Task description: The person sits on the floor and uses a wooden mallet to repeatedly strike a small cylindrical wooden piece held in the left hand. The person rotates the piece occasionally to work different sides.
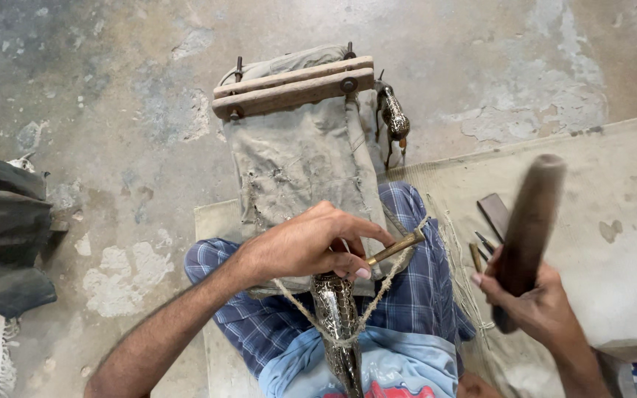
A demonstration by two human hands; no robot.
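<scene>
Now, from the head view: a brass-tipped chisel (394,247) is pinched between thumb and fingertips of the left hand (307,242), at centre frame, its tip set against an engraved metal piece (335,313) that is lashed down with cord (377,291) over the lap. Towards the right of the frame, a dark wooden mallet (528,228) is gripped in the fingers of the right hand (536,306), raised and blurred. Spare chisels (481,250) are seen on the mat (613,191) just behind it. At upper centre, a cloth-covered wooden frame (293,85) is propped. A glancing blow could be landed on the left fingers, so close to the chisel head; a slack cord could let the piece slip.
</scene>
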